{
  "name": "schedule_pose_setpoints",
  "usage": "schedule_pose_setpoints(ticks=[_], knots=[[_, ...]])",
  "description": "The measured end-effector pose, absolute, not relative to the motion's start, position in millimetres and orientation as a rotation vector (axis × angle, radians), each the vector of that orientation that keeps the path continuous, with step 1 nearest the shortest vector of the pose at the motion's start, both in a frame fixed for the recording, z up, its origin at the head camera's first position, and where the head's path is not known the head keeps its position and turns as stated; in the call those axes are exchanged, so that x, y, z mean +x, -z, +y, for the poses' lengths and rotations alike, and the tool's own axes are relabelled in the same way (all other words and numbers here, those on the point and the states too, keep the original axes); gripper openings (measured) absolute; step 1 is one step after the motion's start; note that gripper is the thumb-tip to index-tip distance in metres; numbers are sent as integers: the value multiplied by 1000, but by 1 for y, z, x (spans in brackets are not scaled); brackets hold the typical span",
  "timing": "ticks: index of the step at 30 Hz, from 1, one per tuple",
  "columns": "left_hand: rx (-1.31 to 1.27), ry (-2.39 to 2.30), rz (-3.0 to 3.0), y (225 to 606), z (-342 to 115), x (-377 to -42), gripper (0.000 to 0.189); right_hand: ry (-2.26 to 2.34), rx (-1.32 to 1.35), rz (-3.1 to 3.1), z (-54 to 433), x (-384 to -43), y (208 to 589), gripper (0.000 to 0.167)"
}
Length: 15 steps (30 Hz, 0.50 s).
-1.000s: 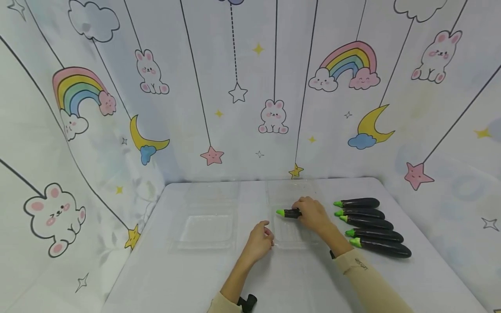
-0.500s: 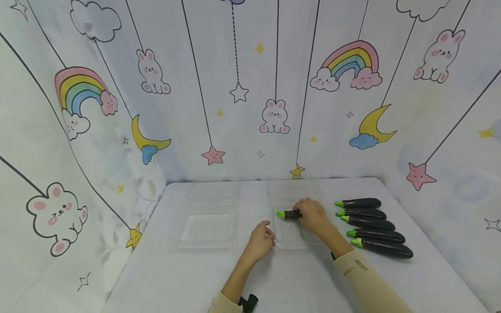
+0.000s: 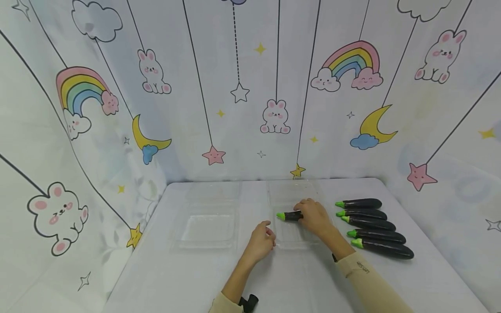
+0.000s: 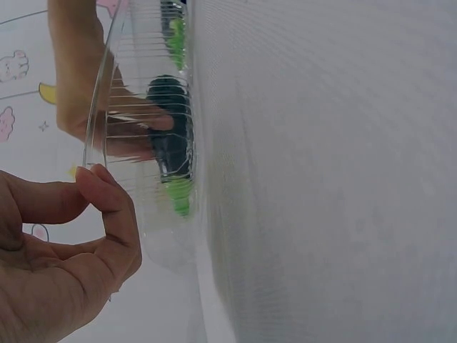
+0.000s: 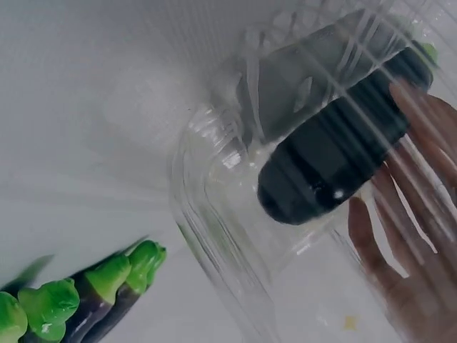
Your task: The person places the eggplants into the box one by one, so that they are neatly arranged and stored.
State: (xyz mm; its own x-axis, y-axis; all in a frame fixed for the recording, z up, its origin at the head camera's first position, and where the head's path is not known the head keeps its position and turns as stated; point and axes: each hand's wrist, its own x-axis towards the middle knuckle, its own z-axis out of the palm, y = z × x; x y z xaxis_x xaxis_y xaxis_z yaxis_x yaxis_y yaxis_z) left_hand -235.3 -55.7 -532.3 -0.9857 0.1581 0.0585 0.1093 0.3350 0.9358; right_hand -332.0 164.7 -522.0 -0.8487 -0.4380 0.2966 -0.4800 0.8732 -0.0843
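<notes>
A clear plastic container [image 3: 297, 244] lies right of the table's middle. My left hand [image 3: 259, 243] is at its left side; in the left wrist view the thumb and index finger pinch the clear rim [image 4: 91, 128]. My right hand [image 3: 314, 217] holds a dark eggplant [image 3: 292, 216] with a bright green stem end, low inside the container. That stem end points left, while the hand hides the other end in the head view. Through the clear wall, the right wrist view shows the rounded dark end of the eggplant [image 5: 314, 171] and fingers along its side.
Several more eggplants [image 3: 372, 223] lie in a column on the right of the table, green ends toward the left. Another clear container [image 3: 207, 230] stands on the left. Clear lid-like panels [image 3: 293, 188] extend behind both containers. A printed cloth wall [image 3: 242, 165] closes off the back.
The eggplant in my right hand has shifted very slightly lower and nearer within the container. My left hand stays at the container's rim.
</notes>
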Motion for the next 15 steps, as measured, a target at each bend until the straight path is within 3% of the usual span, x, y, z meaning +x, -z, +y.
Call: schedule_pose_setpoints(ticks=[15], knots=[[237, -1771, 2520, 533, -55, -236, 52, -291, 681, -2759, 169, -320, 514, 32]])
